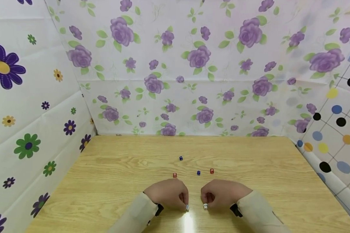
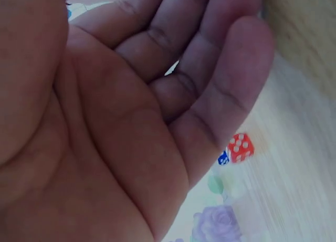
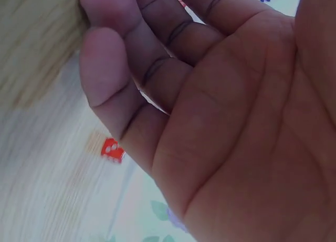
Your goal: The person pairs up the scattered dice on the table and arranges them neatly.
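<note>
Near the front of the wooden table, my left hand (image 1: 169, 195) pinches a white die (image 1: 187, 207) at its fingertips. Opposite it, my right hand (image 1: 221, 194) pinches another white die (image 1: 205, 205) between thumb and finger. A short gap of tabletop separates the two dice. Beyond the left hand's knuckles lies a red die (image 1: 174, 175), and a second red die (image 1: 212, 171) lies beyond the right hand. The palms and curled fingers fill both wrist views, where the white dice are hidden; a red die (image 2: 241, 147) shows past the left little finger.
A blue die (image 1: 198, 173) sits just left of the right-hand red die, and another blue die (image 1: 180, 158) is farther back. The wooden table (image 1: 119, 155) meets a flowered cloth (image 1: 154, 106) at its back edge. Patterned cloths also hang along both sides.
</note>
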Demonstrator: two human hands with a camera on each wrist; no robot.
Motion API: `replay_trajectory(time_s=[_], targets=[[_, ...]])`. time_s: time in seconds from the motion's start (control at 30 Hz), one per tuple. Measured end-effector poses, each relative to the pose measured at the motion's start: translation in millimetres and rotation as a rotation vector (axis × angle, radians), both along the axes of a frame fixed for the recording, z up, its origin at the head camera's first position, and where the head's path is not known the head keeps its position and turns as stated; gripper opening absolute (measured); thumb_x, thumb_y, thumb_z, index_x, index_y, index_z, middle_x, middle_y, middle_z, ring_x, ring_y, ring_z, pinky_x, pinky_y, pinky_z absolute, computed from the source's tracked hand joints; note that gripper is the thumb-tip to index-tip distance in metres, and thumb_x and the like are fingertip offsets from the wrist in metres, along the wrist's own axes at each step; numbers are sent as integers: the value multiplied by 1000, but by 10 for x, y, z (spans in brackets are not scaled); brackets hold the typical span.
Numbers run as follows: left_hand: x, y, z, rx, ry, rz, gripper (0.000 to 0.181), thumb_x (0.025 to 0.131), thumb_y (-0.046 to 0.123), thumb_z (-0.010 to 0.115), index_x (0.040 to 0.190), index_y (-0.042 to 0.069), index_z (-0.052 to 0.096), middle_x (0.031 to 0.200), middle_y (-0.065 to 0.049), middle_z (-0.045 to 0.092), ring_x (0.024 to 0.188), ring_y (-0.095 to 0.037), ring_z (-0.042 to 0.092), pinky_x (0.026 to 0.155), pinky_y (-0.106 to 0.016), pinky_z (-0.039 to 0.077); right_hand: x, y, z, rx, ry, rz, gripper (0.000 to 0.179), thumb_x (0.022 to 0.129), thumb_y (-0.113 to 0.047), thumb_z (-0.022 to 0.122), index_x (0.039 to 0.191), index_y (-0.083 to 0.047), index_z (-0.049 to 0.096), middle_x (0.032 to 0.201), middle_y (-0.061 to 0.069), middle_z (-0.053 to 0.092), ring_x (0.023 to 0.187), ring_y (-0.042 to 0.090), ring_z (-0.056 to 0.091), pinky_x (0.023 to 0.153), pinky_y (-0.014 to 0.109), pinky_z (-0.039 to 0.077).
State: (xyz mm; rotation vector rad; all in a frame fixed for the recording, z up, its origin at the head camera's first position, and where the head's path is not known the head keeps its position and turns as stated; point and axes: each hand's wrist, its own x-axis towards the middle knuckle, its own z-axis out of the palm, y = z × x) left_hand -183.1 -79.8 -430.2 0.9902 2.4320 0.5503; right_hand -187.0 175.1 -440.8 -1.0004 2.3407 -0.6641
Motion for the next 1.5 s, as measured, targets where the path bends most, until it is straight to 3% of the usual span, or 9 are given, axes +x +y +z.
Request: replay_trajectory(time_s=[0.2,0.53,0.77,1.2,1.5], targets=[[43,54,0,-8,-11,-48,14,85,23,85,77,25,74,71,21,64,64,4,58,62,-17,50,49,-83,14,1,-27,40,17,88,-13,78,88,-24,66,77,-17,59,66,-2,51,62,20,47],[47,50,-19,-15,-5,-13,15,83,23,87,77,28,73,72,21,64,65,3,59,62,-18,50,58,-68,42,26,-36,5,17,84,-15,82,86,-21,66,72,-16,55,63,-2,48,60,19,43],[70,79,-26,-16,-12,-26,18,84,26,87,75,28,72,71,21,64,64,3,58,62,-18,50,72,-84,13,17,-82,14,18,87,-18,84,86,-22,66,71,-16,55,62,-1,47,59,18,42],[132,136,27,-17,-3,-61,14,84,21,85,79,27,74,71,22,63,66,5,58,63,-16,50,107,-197,11,14,-69,60,18,84,-16,83,85,-22,67,67,-16,55,59,-2,48,56,17,41],[121,121,26,-11,-31,-43,14,84,21,86,79,26,74,72,21,64,64,4,58,61,-18,50,101,-169,2,33,-70,45,20,85,-15,81,81,-25,65,67,-16,53,58,-2,45,56,17,38]])
